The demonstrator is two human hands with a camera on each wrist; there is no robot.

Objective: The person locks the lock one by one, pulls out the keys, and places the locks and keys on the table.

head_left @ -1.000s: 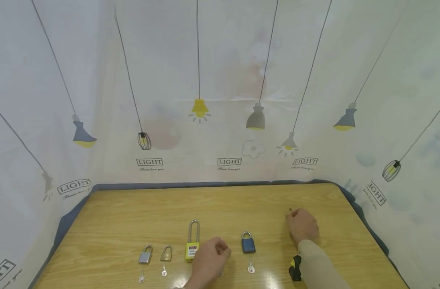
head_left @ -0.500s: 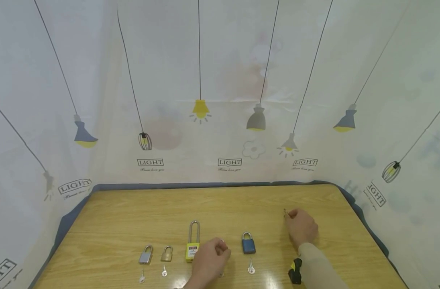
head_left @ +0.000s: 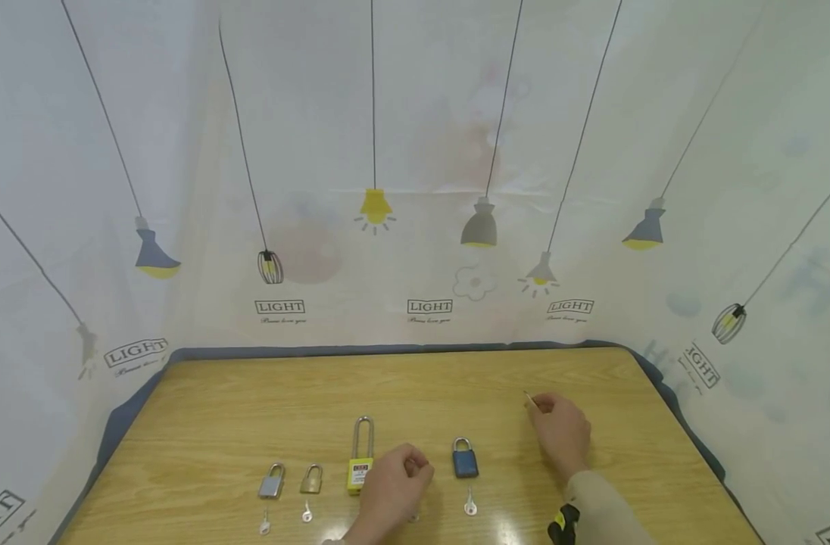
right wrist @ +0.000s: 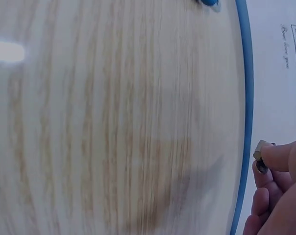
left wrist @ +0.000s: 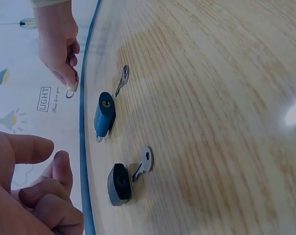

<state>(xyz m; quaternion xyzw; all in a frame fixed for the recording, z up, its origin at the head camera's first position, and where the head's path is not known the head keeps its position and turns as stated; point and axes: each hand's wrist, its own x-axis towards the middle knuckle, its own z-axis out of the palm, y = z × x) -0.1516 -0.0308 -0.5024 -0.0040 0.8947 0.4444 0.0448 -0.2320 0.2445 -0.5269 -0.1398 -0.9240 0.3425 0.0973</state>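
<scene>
My right hand [head_left: 563, 435] is raised over the right part of the table and pinches a small brass padlock [right wrist: 259, 150]; its shackle pokes out past the fingertips in the left wrist view. Something small and dark shows below its body, too unclear to name. My left hand [head_left: 393, 486] hovers with loosely bent fingers, thumb and forefinger apart, holding nothing. Beneath it lies a dark grey padlock [left wrist: 119, 186] with a key [left wrist: 145, 159], mostly hidden in the head view. Between the hands lies a blue padlock [head_left: 466, 462] above its key [head_left: 470, 502].
Left of my left hand lie a yellow long-shackle padlock [head_left: 360, 474], a small brass padlock [head_left: 311, 480] with a key [head_left: 307, 512], and a silver padlock [head_left: 271, 484] with a key [head_left: 264, 522]. A lamp-printed curtain [head_left: 429, 250] borders the wooden table [head_left: 272, 401].
My right hand has shifted slightly left and turned, so the padlock's end now shows beyond its fingertips. The left hand has stayed almost still.
</scene>
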